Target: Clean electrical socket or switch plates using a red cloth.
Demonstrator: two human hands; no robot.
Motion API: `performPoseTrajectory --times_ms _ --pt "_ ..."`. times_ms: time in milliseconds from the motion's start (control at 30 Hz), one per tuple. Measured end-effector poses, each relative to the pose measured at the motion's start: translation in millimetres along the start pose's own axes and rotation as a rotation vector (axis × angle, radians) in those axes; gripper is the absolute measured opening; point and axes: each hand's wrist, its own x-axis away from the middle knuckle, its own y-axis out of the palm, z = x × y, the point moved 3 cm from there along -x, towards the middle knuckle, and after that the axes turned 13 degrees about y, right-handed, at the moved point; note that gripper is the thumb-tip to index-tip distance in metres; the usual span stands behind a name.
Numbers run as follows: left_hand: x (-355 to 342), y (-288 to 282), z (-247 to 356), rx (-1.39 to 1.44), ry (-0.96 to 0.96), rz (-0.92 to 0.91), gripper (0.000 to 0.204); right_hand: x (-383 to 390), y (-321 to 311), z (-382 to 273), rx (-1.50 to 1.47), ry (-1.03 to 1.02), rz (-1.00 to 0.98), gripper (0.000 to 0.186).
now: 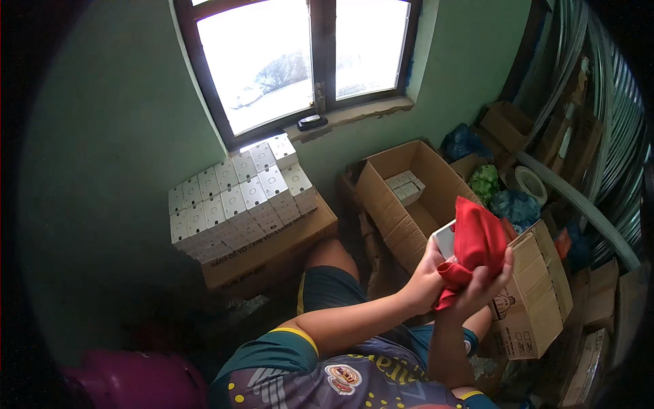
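Note:
My left hand [424, 281] is closed around a small white box [444, 238], partly covered by a red cloth [481, 235]. The cloth is bunched in my right hand [489, 283], whose fingers curl around its lower right side. Both hands are close together, in front of an opened cardboard carton [388, 204]. Inside that carton sit several small white boxes [406, 187]. More white boxes [238, 194] of the same look are stacked in rows on a closed brown carton [272, 249] to the left, below the window.
A dark device [312, 123] rests on the windowsill [361, 117]. Another carton [531, 300] stands by my right hand. Plastic bags [516, 206], a roll of tape [530, 184] and coiled grey tubing [606, 123] crowd the right side. A purple rounded object [136, 382] is at lower left.

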Motion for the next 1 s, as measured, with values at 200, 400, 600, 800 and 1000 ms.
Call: performPoseTrajectory --times_ms 200,400,600,800,1000 --pt "10 -16 -8 -0.067 -0.013 0.061 0.061 -9 -8 6 0.070 -0.136 -0.089 0.034" --pt "8 -29 -6 -0.058 -0.258 0.205 0.043 -20 0 -16 0.015 -0.015 -0.252 0.021" --pt "-6 -33 -6 -0.264 0.051 -0.045 0.045 15 6 -14 0.246 -0.338 -0.110 0.042" --pt "6 -40 -15 0.024 -0.110 0.109 0.049 -31 9 -32 0.125 -0.257 -0.316 0.033" --pt "-23 -12 4 -0.135 0.090 -0.055 0.043 -33 0 -2 0.067 -0.040 -0.149 0.033"
